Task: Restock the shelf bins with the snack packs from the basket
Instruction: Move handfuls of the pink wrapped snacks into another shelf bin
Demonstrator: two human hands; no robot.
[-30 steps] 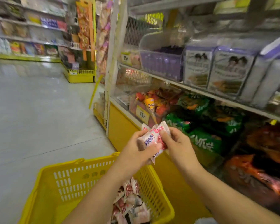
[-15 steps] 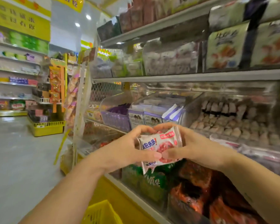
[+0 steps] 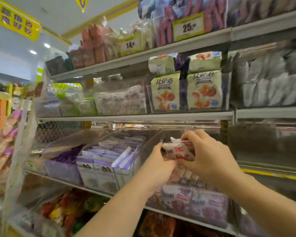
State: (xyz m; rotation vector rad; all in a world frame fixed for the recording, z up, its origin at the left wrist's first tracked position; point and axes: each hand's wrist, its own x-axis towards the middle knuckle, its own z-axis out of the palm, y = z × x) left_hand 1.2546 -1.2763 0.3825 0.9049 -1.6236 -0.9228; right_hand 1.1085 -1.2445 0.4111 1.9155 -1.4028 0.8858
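Above the clear bin (image 3: 219,218), my left hand (image 3: 158,161) and right hand (image 3: 210,158) pinch the snack packs (image 3: 179,150), long axis nine to three; the bin's stock lies at six, below both.

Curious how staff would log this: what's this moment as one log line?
stage: stocking | left grip: holds snack packs | right grip: holds same packs | where: at clear shelf bin, not released

One head-worn wide-angle view, close, facing straight onto the shelf bins (image 3: 203,207).
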